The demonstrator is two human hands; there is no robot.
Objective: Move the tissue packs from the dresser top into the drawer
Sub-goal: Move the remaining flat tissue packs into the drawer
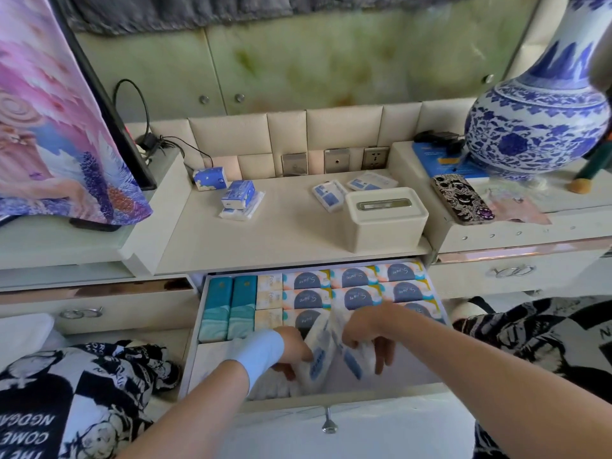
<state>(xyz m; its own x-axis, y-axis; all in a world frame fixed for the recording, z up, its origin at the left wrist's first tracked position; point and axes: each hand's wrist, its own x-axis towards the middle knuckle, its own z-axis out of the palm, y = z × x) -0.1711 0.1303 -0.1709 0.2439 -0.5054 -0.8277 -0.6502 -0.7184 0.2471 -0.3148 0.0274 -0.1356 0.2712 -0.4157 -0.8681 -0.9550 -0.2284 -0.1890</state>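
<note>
Cream dresser top carries loose tissue packs at 11 o'clock and more at 1 o'clock of the open drawer. Both hands, left and right, grip white-and-blue packs inside the drawer's front, at 6 o'clock of the stocked rows.

Beyond the left hand and right hand, the desk carries five tissue packs: three blue-patterned packs far-left of the left hand and two flat white-and-blue packs ahead of the right hand, plus one lidded box. In the drawer, two teal packs lie just beyond the left hand. Two soft white packs are gripped between both hands.
</note>
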